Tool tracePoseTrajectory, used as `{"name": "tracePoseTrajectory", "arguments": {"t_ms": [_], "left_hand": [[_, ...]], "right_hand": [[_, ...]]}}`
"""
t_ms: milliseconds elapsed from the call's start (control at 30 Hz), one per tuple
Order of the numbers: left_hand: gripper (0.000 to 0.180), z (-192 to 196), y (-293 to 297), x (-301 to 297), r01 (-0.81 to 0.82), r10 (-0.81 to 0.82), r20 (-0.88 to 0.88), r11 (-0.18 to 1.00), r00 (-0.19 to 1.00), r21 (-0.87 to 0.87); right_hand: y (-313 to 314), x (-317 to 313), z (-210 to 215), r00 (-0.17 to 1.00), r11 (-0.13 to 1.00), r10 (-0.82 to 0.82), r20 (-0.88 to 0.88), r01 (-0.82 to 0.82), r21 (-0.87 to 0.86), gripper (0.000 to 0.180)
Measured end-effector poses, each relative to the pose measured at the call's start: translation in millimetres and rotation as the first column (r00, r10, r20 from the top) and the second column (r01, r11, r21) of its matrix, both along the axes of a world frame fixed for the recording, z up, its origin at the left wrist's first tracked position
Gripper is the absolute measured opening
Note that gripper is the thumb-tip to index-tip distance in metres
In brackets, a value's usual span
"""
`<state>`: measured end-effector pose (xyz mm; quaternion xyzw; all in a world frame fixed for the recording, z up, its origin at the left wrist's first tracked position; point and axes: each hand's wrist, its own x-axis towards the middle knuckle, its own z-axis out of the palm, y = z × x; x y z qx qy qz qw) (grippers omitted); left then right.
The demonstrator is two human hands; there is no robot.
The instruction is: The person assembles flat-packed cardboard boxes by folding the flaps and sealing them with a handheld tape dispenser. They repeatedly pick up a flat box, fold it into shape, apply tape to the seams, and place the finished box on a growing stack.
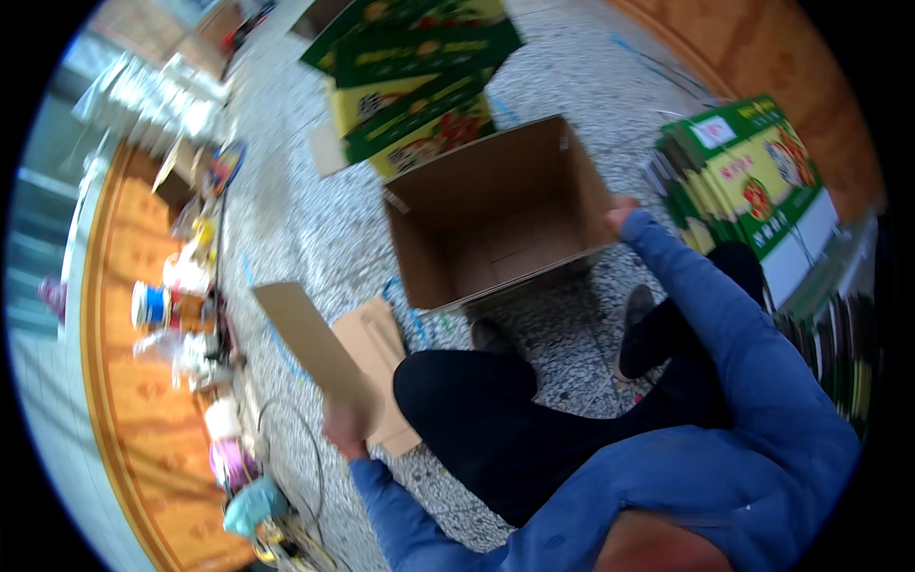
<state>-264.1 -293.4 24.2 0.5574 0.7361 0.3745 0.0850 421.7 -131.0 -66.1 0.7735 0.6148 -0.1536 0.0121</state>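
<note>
We count one open brown cardboard box [496, 214] lying on its side on the speckled floor [305, 219], its mouth turned up toward us. There are two flat brown cardboard pieces: one sheet [310, 348] in hand, and a second piece [381, 367] on the floor just under it. There are also two stacks of flattened green-and-yellow cartons: one stack [410, 76] behind the box and another [753, 181] standing on edge at the right.

Our left hand [345, 424] is closed around the lower end of the cardboard sheet, holding it tilted above the floor piece. Our right hand [621, 214] sits at the box's right edge; it seems to grip that wall, though blur keeps us from telling how far the fingers curl.

The floor is grey speckled stone. Along the left runs an orange patterned surface [143, 419] crowded with small colourful items [191, 315], too blurred to name. Dark trousers [496, 419] and blue sleeves [724, 315] fill the lower right.
</note>
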Motion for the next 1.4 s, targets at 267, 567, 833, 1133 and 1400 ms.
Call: {"name": "tracePoseTrajectory", "arguments": {"t_ms": [267,567,833,1133,1400], "left_hand": [[0.037,198,107,186,0.661,-0.555,-0.514,0.75,0.654,0.03],[0.035,116,176,289,0.699,-0.714,-0.592,0.636,0.374,-0.326],[0.021,152,199,303,0.769,-0.91,-0.177,0.411,0.374,-0.49],[0.031,36,350,244,0.773,-0.856,-0.419,0.478,0.302,-0.418],[0.042,78,283,290,0.217,-0.278,-0.476,0.959,0.834,-0.18]], "right_hand": [[-8,-24,68,0.878,0.943,-0.317,-0.359,0.331,-0.025,0.05],[-12,-31,60,0.813,0.922,-0.356,-0.461,0.386,-0.032,0.052],[-19,-28,57,0.769,0.893,-0.389,-0.507,0.45,-0.004,0.057],[-6,-37,78,0.747,0.907,-0.421,-0.514,0.35,-0.234,0.058],[-22,-24,85,0.799,0.916,-0.386,-0.461,0.389,-0.095,0.056]]}}
